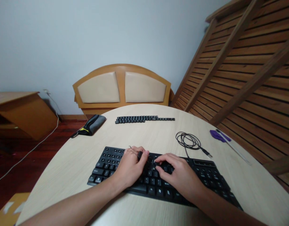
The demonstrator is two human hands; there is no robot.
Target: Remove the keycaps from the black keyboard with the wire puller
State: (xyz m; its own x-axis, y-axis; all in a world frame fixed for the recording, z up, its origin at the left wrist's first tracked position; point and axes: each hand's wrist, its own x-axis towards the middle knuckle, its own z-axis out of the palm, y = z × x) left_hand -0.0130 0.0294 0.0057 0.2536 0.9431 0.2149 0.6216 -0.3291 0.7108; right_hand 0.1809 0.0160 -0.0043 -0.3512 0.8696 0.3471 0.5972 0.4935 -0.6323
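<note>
A black keyboard (137,189) lies across the near part of the table. Bare key sockets show in its upper left rows, while most lower keys carry their caps. Over the middle of the keyboard, my left hand (131,164) is closed around a small black tool (140,154) with a thin bent wire, perhaps a keycap puller. Just right of it, my right hand (173,168) pinches a small dark piece at the fingertips, close above the keys; it looks like a keycap (155,163), partly hidden by the fingers.
Removed keycaps (135,119) stand in rows at the far side of the round table (71,179). A coiled USB cable (188,141) lies behind the keyboard. A purple cloth with a white-handled brush (233,147) is at right, a grey-black pouch (93,125) at left.
</note>
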